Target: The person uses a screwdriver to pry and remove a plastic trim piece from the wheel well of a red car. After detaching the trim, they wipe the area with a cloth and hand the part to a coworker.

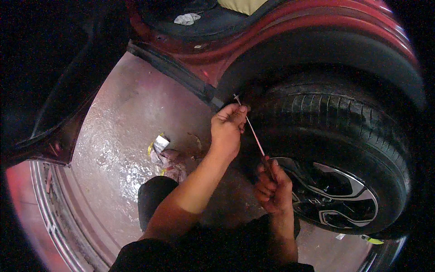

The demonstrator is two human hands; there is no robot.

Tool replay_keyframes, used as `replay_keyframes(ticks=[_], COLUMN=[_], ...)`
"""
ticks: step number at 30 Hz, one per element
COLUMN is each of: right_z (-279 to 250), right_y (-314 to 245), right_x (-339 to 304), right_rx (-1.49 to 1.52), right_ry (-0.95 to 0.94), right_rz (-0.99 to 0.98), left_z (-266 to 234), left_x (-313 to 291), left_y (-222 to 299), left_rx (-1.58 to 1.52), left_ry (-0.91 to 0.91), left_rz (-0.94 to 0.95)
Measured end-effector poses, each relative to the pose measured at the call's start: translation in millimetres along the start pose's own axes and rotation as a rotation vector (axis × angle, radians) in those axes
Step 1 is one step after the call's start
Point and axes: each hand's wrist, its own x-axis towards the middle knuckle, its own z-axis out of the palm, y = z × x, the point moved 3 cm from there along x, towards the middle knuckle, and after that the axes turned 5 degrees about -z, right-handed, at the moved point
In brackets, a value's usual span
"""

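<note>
A long thin screwdriver [257,138] slants between my hands. My right hand [275,187] is closed round its dark handle, beside the wheel rim. Nearer the far end, my left hand [230,121] has its fingers closed at the shaft. A small light-coloured piece, perhaps a screw or clip [236,96], shows just past those fingers, against the front edge of the black wheel arch trim [235,75]. Whether it touches the trim I cannot tell. Right of both hands stands the car's tyre [317,111], with a black and silver rim [358,192].
The red car body [195,59] curves over the wheel, and a dark sill [172,77] runs left from it. An open door [50,90] fills the left. A crumpled rag and wrapper [165,154] lie on the shiny floor [113,131]. A whitish crumpled cloth [187,18] lies inside the car.
</note>
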Motion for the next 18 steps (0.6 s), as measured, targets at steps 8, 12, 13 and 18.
replay_keyframes(ticks=[8, 12, 13, 18], right_z=[5, 0, -1, 0], right_y=[-3, 0, 2, -5], right_x=[-5, 1, 3, 0], right_rx=[-0.939, -0.971, -0.916, -0.080], right_ry=[0.160, 0.148, 0.143, 0.001], right_rz=[-1.030, -0.942, -0.922, -0.097], left_z=[4, 4, 3, 6], left_x=[-1, 0, -1, -4], left_y=[2, 1, -1, 3], left_rx=[-0.022, -0.025, -0.030, -0.054], left_ry=[0.066, 0.073, 0.073, 0.094], left_rz=[-0.040, -0.023, -0.015, -0.024])
